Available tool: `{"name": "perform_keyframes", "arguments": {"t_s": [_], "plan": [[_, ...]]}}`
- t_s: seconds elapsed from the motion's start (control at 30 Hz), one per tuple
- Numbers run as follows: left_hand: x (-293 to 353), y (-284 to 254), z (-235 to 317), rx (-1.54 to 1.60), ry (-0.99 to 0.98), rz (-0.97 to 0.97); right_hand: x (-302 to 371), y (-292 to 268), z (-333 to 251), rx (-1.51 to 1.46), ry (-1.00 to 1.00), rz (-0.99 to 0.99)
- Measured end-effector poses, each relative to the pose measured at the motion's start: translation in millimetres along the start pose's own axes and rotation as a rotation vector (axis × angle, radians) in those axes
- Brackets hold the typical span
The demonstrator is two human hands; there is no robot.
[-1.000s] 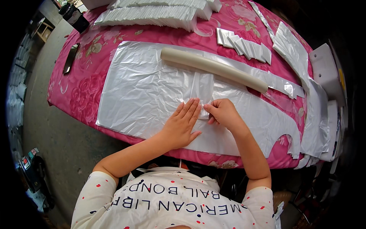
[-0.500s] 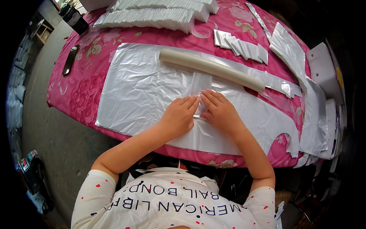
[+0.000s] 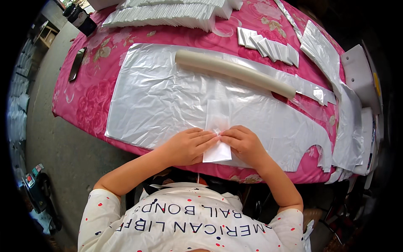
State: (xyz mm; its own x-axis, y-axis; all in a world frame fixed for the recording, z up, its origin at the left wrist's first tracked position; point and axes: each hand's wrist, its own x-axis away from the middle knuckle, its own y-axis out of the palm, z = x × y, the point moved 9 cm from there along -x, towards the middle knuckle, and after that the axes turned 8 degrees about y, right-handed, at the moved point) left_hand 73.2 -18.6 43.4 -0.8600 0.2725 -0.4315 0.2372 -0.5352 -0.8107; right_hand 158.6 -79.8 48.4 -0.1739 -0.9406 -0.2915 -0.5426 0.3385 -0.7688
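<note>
My left hand (image 3: 189, 145) and my right hand (image 3: 247, 145) meet fingertip to fingertip over a narrow, folded piece of thin plastic film (image 3: 218, 112). Both hands have their fingers drawn together and pinch the film at its middle. Its far part lies flat beyond my fingers, and a whiter folded end shows on the near side. Underneath spreads a broad stack of crinkled, whitish plastic sheets (image 3: 151, 96), cut in a curve at the right. A long beige tube (image 3: 235, 74) lies across these sheets, just beyond my hands.
Small folded film packets (image 3: 268, 47) lie fanned out at the far right on the pink flowered tablecloth (image 3: 90, 107). Long rows of similar packets (image 3: 163, 19) stand at the back. A phone (image 3: 77, 64) and a dark jar (image 3: 79, 19) are at left. Loose film (image 3: 346, 122) hangs by a white box (image 3: 359, 73).
Both hands have come nearer to my body along the film strip and now pinch it. More of its far part is uncovered, and a white folded end shows below my fingers.
</note>
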Motion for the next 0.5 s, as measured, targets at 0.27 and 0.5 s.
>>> {"name": "perform_keyframes", "arguments": {"t_s": [0.27,0.5], "plan": [[10,8,-54,0.333,-0.692,0.066,9,14,58,-0.421,0.878,-0.152],[7,6,-81,0.449,-0.925,0.141,-3,23,78,-0.536,1.114,-0.324]]}}
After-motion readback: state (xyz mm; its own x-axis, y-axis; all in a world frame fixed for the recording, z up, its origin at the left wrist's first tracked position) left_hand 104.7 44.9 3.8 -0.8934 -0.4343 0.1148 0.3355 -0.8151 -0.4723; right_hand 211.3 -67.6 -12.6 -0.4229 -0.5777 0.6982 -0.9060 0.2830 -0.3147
